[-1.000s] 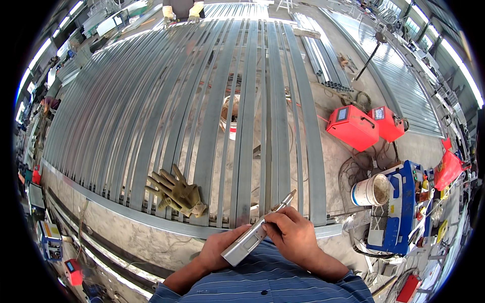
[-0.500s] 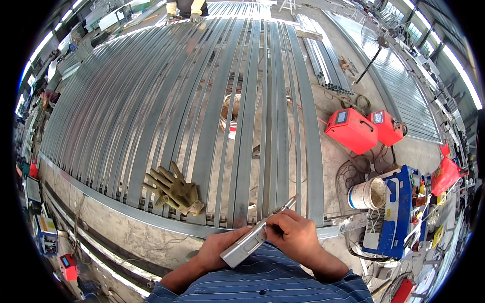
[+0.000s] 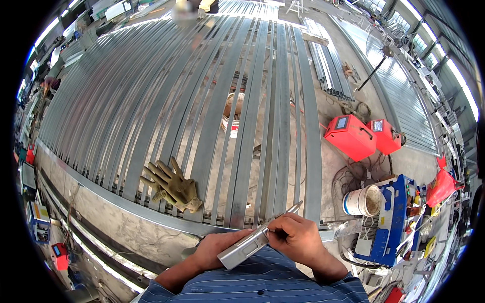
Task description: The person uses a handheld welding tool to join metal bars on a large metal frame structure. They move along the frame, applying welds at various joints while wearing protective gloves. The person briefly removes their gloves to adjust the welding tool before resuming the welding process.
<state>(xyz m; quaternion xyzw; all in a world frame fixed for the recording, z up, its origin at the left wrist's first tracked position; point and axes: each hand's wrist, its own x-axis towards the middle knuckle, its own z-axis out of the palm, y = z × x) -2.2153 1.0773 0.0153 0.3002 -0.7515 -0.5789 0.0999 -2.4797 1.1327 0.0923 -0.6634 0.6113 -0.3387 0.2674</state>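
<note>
Close to my body, my left hand (image 3: 218, 249) is wrapped round a silver box-shaped metal piece (image 3: 244, 249) with rectangular cut-outs in its face. It lies slanted, its wide end toward me. My right hand (image 3: 299, 236) pinches at the piece's far part with thumb and forefinger; what lies between those fingertips is hidden. A narrow metal tip (image 3: 294, 207) sticks out beyond the right knuckles; whether it belongs to the piece I cannot tell. Left of my hands, a pair of olive work gloves (image 3: 174, 187) lies on long galvanised metal profiles (image 3: 214, 136).
A steel rail (image 3: 126, 208) runs along the near ends of the profiles. At the right are two red machines (image 3: 351, 137), a white bucket (image 3: 357, 202) and a blue tool case (image 3: 396, 222). Another bucket (image 3: 232, 121) stands beneath the profiles. A gloved co-worker (image 3: 206, 6) is at the far end.
The view has shifted slightly. My hands keep the same hold on the metal piece, and it has barely moved. A blurred grey shape now covers part of the co-worker.
</note>
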